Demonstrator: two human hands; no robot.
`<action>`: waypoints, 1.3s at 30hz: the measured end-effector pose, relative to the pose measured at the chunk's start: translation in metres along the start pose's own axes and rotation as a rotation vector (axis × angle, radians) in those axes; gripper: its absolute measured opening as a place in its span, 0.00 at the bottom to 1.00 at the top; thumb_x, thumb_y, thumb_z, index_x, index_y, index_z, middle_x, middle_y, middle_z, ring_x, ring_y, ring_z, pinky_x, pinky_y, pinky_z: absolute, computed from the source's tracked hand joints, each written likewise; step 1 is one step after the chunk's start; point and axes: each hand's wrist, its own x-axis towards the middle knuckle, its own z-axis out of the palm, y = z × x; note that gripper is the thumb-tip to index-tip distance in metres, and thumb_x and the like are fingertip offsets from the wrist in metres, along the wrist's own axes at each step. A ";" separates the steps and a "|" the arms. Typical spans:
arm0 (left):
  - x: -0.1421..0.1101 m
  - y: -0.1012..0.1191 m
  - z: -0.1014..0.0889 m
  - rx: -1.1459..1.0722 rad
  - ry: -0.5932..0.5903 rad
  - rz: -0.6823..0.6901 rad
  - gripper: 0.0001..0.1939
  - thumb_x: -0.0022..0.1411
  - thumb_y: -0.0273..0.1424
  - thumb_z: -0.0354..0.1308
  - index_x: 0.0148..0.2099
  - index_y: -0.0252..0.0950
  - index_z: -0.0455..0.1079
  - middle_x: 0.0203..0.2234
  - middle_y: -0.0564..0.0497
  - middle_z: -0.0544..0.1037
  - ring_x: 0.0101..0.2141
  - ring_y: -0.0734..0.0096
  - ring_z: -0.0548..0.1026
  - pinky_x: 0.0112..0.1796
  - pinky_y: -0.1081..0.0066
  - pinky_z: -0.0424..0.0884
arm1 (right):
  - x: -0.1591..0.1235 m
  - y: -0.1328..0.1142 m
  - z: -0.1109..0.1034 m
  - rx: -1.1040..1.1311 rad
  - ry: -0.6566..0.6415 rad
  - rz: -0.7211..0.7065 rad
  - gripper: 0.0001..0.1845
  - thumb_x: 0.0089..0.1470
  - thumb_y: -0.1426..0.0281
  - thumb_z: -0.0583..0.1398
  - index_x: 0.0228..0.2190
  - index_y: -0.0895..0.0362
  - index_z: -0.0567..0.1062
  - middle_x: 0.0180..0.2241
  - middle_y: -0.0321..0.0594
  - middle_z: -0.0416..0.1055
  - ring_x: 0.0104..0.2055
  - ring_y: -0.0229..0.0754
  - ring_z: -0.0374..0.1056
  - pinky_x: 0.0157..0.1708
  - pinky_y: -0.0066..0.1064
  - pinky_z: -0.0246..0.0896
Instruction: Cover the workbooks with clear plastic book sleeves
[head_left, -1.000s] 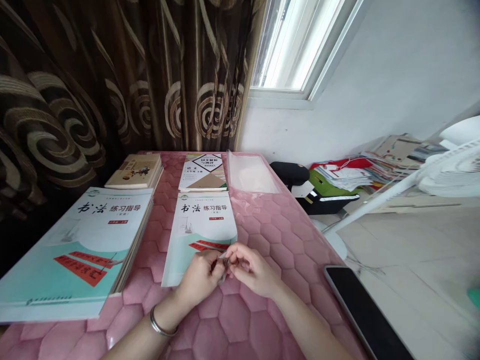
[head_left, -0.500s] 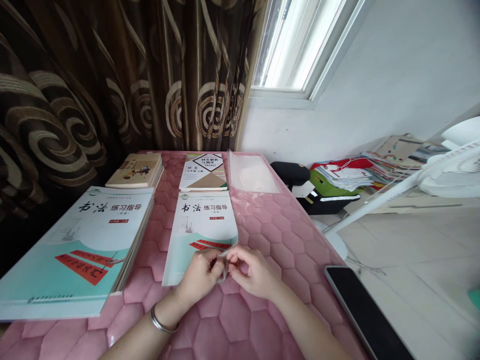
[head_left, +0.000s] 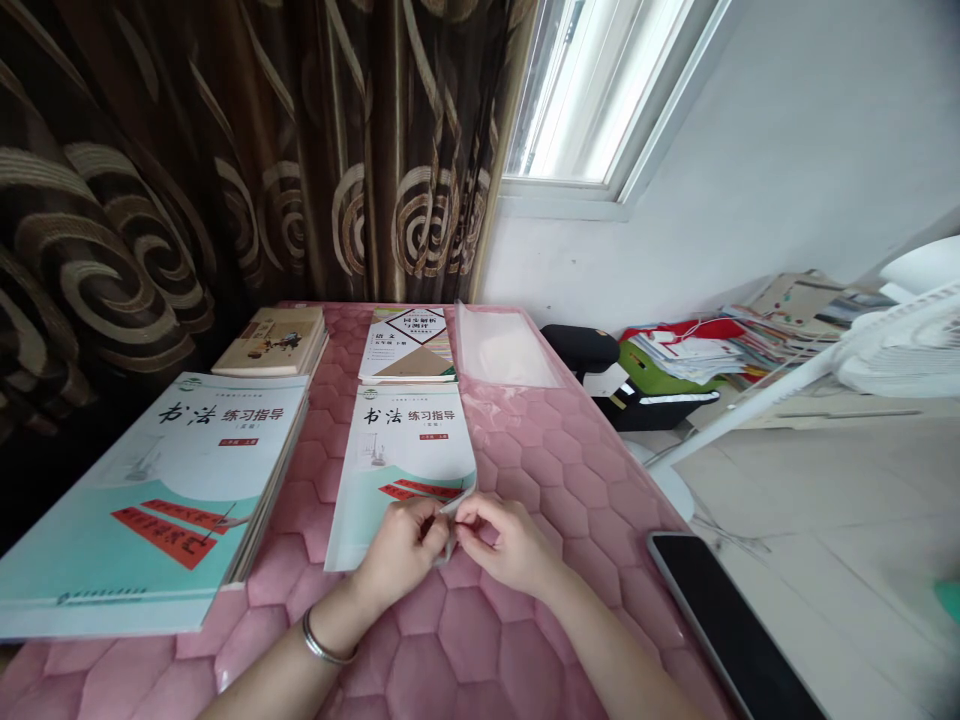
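My left hand point(head_left: 401, 552) and my right hand point(head_left: 506, 545) meet at the near right corner of a white and teal workbook point(head_left: 401, 455) on a pink quilted surface point(head_left: 480, 640). Both hands pinch a thin clear strip point(head_left: 457, 505) at that corner, probably the edge of a plastic cover. A silver bangle point(head_left: 322, 650) is on my left wrist. The strip is too thin to name for sure.
A stack of the same workbooks point(head_left: 161, 500) lies at the left. Two more books point(head_left: 271, 340) point(head_left: 407, 343) and a clear sleeve point(head_left: 506, 350) lie farther back. A dark phone point(head_left: 731, 625) sits at the right edge. Beyond are a curtain point(head_left: 225, 150), a fan point(head_left: 900, 340) and piled papers point(head_left: 690, 350).
Both hands have crept slightly up and right along the workbook's corner, still pinched together. Nothing else has moved.
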 end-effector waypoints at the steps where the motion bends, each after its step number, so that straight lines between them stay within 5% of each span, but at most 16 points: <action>1: 0.000 0.000 0.000 0.006 0.005 0.001 0.14 0.60 0.31 0.46 0.22 0.37 0.60 0.17 0.56 0.66 0.22 0.75 0.63 0.26 0.74 0.57 | 0.000 0.000 0.000 -0.001 0.004 -0.005 0.06 0.53 0.77 0.56 0.29 0.53 0.68 0.25 0.32 0.70 0.28 0.35 0.67 0.30 0.25 0.61; 39: -0.001 -0.001 0.000 -0.006 0.004 0.025 0.10 0.58 0.27 0.49 0.25 0.37 0.63 0.19 0.56 0.67 0.23 0.76 0.63 0.27 0.75 0.57 | 0.000 0.002 -0.003 -0.006 -0.026 -0.020 0.08 0.53 0.77 0.56 0.33 0.53 0.70 0.27 0.34 0.72 0.29 0.36 0.69 0.31 0.26 0.64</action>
